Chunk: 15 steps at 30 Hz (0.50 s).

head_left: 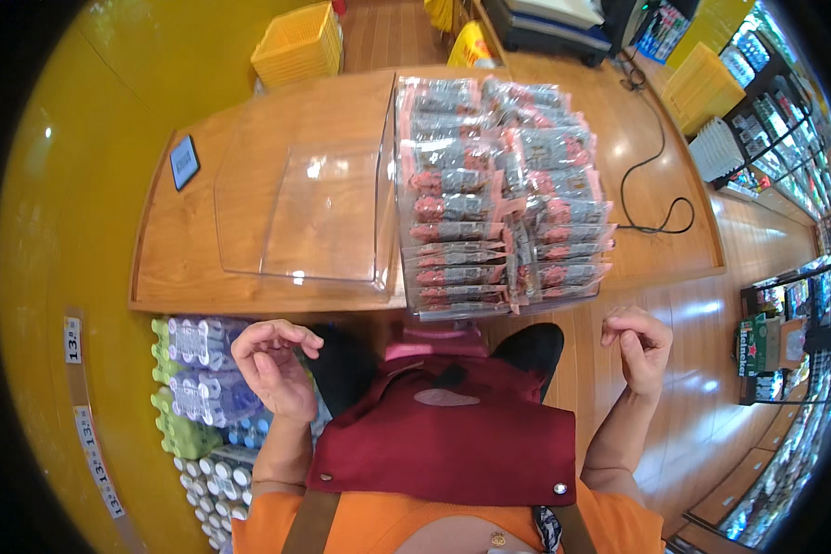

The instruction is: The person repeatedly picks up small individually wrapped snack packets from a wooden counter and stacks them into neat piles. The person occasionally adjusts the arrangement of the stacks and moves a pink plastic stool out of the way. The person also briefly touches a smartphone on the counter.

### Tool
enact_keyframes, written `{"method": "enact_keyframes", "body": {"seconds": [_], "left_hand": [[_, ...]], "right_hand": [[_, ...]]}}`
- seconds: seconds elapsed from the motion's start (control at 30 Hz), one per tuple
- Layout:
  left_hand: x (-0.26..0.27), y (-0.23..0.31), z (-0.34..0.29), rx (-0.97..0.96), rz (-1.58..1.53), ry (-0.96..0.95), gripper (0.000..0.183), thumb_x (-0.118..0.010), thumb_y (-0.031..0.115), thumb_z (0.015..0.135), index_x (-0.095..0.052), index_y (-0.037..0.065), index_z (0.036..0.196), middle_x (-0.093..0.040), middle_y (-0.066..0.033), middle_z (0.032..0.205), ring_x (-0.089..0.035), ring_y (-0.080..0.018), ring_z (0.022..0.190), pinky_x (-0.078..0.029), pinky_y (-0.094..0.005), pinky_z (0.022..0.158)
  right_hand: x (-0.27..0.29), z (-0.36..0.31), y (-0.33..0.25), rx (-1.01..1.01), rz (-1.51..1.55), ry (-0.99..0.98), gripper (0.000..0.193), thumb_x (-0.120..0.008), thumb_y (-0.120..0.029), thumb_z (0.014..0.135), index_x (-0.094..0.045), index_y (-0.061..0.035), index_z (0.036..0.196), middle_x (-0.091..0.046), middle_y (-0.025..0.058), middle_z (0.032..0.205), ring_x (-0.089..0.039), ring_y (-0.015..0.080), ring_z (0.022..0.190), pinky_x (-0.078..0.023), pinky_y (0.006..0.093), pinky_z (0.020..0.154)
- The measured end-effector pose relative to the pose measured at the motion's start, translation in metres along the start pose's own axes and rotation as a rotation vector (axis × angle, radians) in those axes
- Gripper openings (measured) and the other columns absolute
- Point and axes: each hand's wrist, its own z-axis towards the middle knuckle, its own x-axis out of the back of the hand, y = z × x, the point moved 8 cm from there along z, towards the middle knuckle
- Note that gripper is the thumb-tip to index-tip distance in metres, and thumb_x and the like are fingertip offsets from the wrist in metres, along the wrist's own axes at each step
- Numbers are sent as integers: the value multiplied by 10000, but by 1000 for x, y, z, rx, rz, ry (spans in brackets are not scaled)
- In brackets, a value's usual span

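the stacked clear packets of dark and red snacks (pixel 503 198) fill the right-hand clear bin on the wooden bench (pixel 203 258), lying in two close columns that run from the far edge almost to the near edge. just to their left, touching the same divider wall, stands an empty clear plastic bin (pixel 305 212) with nothing in it. both hands hang in the air in front of the bench's near edge, apart from the packets. the left hand (pixel 272 365) is raised palm-up with its fingers (pixel 291 332) loosely curled and holding nothing; the right hand (pixel 639 346) is likewise half closed, its fingers (pixel 623 328) bent inward around nothing. between the hands is the person's dark red apron (pixel 452 434) over an orange top. a small dark tablet (pixel 184 162) lies near the bench's far left corner. below the bench on the left are shrink-wrapped packs of bottled water (pixel 198 369). yellow baskets (pixel 297 44) sit on the floor beyond the bench, and a black cable (pixel 651 180) loops across the wood at right.
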Motion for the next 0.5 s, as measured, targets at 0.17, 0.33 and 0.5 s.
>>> {"method": "enact_keyframes", "body": {"seconds": [0.17, 0.33, 0.5], "left_hand": [[6, -13, -10, 208, -7, 138, 273, -351, 290, 1013, -408, 44, 1116, -551, -124, 770, -542, -185, 606, -445, -249, 508], [-2, -23, 1, 334, 3, 146, 244, -333, 263, 1020, -407, 45, 1100, -544, -130, 739, -533, -178, 589, -440, -243, 502], [20, -27, -2, 546, 23, 270, 231, -344, 242, 1021, -451, 39, 1050, -537, -103, 723, -529, -150, 596, -418, -227, 496]], "right_hand": [[5, 1, 20, -279, -36, -12, 172, -615, -90, 875, -673, 33, 980, -625, 98, 794, -588, 150, 723, -457, 265, 652], [-20, 10, 41, -538, -8, -266, 206, -638, -108, 867, -677, 20, 1022, -660, 94, 845, -616, 155, 792, -473, 274, 696], [-62, 6, 24, -632, 107, -704, 250, -656, -65, 841, -665, 0, 1082, -675, 117, 885, -633, 191, 837, -494, 314, 751]]}}
